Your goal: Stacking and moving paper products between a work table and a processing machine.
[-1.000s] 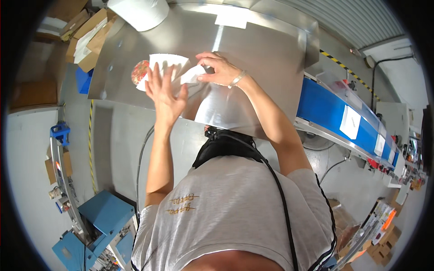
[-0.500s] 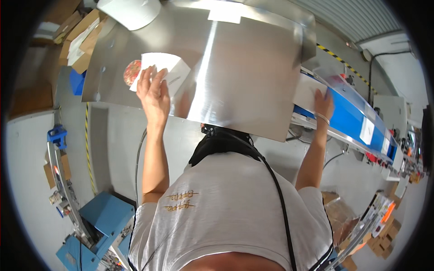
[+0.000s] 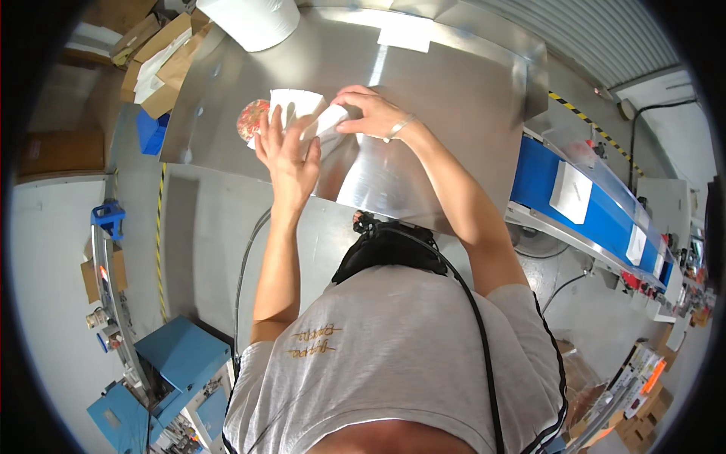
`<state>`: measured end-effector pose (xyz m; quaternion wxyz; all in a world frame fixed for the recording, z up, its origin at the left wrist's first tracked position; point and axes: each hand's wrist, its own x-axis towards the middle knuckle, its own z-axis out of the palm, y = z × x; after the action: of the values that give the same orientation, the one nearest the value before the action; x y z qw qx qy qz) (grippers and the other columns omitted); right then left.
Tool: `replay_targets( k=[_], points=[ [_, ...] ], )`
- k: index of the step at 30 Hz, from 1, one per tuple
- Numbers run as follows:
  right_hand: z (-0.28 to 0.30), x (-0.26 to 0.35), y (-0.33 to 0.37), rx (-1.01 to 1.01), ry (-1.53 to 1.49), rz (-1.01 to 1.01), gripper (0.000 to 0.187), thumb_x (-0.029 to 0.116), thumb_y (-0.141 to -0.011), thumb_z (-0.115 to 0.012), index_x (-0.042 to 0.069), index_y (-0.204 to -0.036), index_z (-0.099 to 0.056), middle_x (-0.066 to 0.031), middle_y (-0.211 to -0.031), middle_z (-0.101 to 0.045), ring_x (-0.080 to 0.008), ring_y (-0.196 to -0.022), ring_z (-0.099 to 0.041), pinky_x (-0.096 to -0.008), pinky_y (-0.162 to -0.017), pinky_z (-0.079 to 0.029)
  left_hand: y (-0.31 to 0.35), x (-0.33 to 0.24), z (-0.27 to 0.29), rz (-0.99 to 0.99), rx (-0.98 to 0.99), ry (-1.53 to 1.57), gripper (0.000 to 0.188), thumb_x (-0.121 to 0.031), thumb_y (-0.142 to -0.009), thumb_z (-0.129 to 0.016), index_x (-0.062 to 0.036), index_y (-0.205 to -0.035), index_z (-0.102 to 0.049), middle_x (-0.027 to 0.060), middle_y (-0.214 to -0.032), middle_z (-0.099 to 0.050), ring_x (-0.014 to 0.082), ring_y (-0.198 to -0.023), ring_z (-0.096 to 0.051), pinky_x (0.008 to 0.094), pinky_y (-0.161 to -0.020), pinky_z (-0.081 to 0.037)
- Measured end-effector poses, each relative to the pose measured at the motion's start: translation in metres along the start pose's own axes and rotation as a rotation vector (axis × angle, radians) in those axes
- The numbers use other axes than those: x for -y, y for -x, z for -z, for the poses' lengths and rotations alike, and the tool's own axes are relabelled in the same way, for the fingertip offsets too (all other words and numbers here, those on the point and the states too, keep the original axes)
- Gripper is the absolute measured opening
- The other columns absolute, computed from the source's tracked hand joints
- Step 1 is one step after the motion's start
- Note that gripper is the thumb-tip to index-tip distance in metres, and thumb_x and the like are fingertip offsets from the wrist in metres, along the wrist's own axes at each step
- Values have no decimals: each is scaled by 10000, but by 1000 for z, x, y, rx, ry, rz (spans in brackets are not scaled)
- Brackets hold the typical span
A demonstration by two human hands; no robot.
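Steel table (image 3: 454, 113) biggest, fills the upper middle, shiny, raised rim at far edge. Conveyor (image 3: 529, 181) with blue belt next, just beside the table's right side; white sheet (image 3: 571, 191) lying flat near its table end, smaller-looking white sheet (image 3: 636, 245) further along. Blue boxy unit (image 3: 181, 352) lower left, well apart from table. Open carton (image 3: 162, 72) past table's left edge, flaps up, blue bin (image 3: 153, 130) just below it in view. White tub (image 3: 253, 23) at far left of table, top cut off by frame. White papers (image 3: 302, 102) on the table's left half, right side curled up off the rest; sheet count can't tell. Left hand (image 3: 290, 151) open, fingers spread, palm down on the papers, nothing gripped. Right hand (image 3: 373, 115) half closed, thumb and fingers at the raised paper edge; can't tell if pinched tight. Round red-speckled disc (image 3: 252, 121) left of the papers, partly hidden by them and left fingers. Pale bracelet (image 3: 398, 129) on right wrist.
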<state>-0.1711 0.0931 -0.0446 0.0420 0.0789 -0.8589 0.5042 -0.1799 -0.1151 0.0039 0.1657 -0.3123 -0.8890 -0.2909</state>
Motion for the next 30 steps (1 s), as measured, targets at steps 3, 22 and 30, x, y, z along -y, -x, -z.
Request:
replay_targets(
  k=[3, 22, 30],
  points=[
    [3, 10, 10, -9, 6, 49, 420, 254, -816, -692, 55, -1152, -537, -95, -1122, -571, -214, -1038, -551, -339, -912, -436, -1, 17, 2, -25, -40, -69, 463, -202, -813, -659, -125, -1254, -541, 186, -1388, -395, 372, -1342, -280, 525, -1087, -186],
    [146, -92, 288, -912, 972, -1060, 630, 503, -813, -607, 23, -1212, -524, -218, -1060, -600, -368, -947, -582, -434, -853, -455, -6, 24, 6, -44, -125, 50, 353, 81, -730, -587, -94, -1024, -676, 191, -1146, -588, 374, -1121, -531, 439, -958, -418],
    [49, -10, 95, -369, 232, -146, 480, 195, -767, -719, 127, -1208, -541, -135, -1164, -545, -310, -1053, -553, -391, -889, -453, 0, 19, 4, 11, -102, -20, 324, 38, -726, -597, -154, -974, -680, 184, -1339, -442, 408, -1309, -318, 537, -1071, -199]
  ],
)
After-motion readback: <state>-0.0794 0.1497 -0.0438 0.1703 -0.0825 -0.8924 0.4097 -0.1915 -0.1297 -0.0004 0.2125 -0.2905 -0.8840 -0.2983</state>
